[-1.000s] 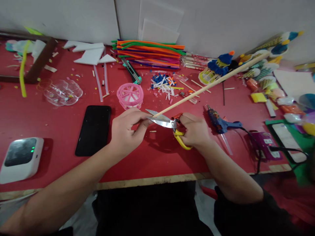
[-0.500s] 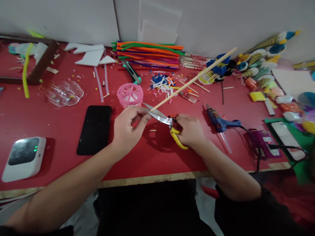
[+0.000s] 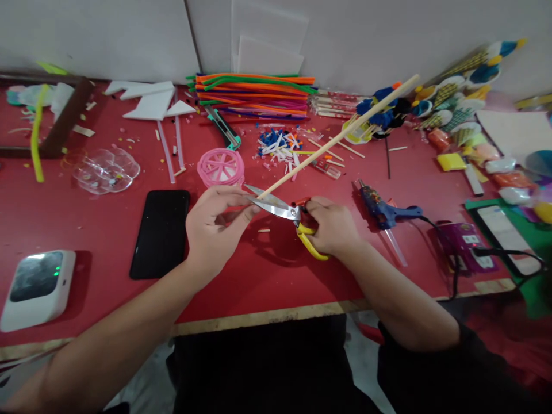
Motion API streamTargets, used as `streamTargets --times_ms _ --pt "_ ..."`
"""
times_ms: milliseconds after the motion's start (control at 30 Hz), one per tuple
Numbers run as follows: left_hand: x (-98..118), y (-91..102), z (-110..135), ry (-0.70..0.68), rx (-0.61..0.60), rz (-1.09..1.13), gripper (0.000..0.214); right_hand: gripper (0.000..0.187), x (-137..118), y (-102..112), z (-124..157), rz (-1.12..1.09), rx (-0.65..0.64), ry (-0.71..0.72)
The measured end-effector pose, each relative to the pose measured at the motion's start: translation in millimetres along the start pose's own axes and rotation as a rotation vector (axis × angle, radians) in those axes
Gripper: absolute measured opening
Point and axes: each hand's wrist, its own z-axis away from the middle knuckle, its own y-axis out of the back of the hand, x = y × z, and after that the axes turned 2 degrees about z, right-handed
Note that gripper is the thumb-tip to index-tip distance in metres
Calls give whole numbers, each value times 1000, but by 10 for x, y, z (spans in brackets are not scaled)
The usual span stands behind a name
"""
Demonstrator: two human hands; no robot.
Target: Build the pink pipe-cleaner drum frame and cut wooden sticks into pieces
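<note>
The step in hand looks like trimming a pale wooden stick (image 3: 336,140), whose lower end sits between the parted blades of the scissors (image 3: 294,213) above the red counter (image 3: 241,287). The left grip (image 3: 215,229) is pinched on that lower end, thumb against fingertips, though the near blade partly hides the exact contact. From there the stick slants up and away to the right, its far end free in the air, in front of the blue figures (image 3: 379,109). The right grip (image 3: 333,227) is wrapped around the scissors' handles, the yellow loop (image 3: 311,241) showing beneath the fingers. A short offcut (image 3: 264,230) lies on the counter just below the blades (it has much the same pale colour as the stick, so it may be a piece of it). As I judge it, the next move calls for a firm squeeze of the right grip while the left keeps the stick from rolling or twisting in the blades. The left fingertips are very near the cutting edges, so the cutting line needs checking before any pressure goes on.
</note>
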Motion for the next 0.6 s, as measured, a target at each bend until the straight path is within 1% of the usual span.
streamTargets --times_ms 167,267,467,600 --pt "3 21 2 -9 -12 -81 7 27 -9 -1 4 43 11 -33" --pt "8 31 -10 -25 -44 -128 7 27 -18 2 -1 44 25 -40" --pt "16 41 -30 -61 -85 -146 6 28 -19 -6 4 29 54 -30" --pt "-6 45 -39 -95 -99 -170 6 28 -19 -11 0 34 50 -29"
